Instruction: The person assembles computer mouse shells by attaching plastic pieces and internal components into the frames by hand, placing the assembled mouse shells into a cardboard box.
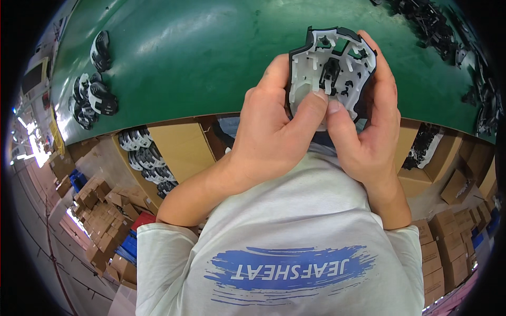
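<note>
Up over the green table I hold a plastic shell [307, 70], white inside with a black outer rim, its hollow side facing me. Small posts, holes and a black insert [330, 71] show inside it. My left hand [269, 129] grips the shell's left side, and its thumb presses at the lower end of the insert. Around the right edge wrap the fingers of my right hand [371, 131], with that thumb beside the other one. The fingertips behind the shell are hidden.
Several black-and-white shells [101, 99] lie on the green table [200, 58] at the left. Black parts [429, 29] are heaped at the far right. Below the table edge, an open carton [182, 145] holds stacked shells; another carton [440, 158] holds black pieces.
</note>
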The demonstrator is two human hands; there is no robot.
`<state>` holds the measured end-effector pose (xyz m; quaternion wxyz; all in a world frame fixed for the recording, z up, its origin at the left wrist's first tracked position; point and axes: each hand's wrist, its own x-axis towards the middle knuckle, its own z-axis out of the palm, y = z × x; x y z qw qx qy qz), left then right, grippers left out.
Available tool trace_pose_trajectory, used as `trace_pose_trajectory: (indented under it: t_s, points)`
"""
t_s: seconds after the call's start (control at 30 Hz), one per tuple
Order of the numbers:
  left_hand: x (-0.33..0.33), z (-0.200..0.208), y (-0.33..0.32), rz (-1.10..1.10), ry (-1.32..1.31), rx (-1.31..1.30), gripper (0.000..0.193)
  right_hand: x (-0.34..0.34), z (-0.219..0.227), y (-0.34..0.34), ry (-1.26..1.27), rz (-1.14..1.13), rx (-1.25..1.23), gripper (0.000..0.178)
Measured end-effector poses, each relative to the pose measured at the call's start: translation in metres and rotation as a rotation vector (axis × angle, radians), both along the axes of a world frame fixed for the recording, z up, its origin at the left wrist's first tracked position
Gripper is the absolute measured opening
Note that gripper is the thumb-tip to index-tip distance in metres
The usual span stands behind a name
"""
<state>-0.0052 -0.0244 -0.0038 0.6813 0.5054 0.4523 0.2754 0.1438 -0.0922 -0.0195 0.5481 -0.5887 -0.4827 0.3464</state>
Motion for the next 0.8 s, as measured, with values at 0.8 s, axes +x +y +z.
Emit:
trace_pose_trajectory:
  t_s: [0.8]
  points:
    - [0.004, -0.003, 0.002, -0.114, 0.148, 0.395, 0.032, 0.009, 0.002, 0.003, 0.178, -0.063, -0.158, 0.047]
